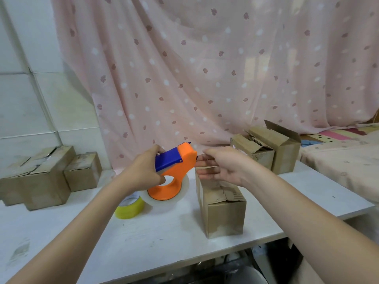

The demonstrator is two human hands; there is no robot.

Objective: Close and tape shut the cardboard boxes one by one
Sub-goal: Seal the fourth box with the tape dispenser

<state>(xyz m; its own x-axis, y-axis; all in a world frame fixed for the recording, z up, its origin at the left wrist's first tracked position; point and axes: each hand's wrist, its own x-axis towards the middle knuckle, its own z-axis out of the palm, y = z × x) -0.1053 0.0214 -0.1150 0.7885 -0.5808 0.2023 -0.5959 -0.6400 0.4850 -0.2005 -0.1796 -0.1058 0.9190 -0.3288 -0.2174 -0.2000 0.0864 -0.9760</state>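
Box (222,203) stands on the white table (143,238) right of centre, under the right hand (220,165), whose fingers (202,158) reach to the dispenser's mouth, seemingly to draw out the tape end; whether they pinch it I cannot tell. Left hand (143,171) grips the orange dispenser (174,173) above the table just left of the box, likely to start a strip over its flaps. A yellow roll (129,207) lies below; closed boxes (41,175) sit far left, open ones (266,148) behind right.

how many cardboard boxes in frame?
5. Two at the table's left against the wall: a large box and a smaller box beside it. One box in the centre under the right hand. Two open boxes far right. More may be hidden.
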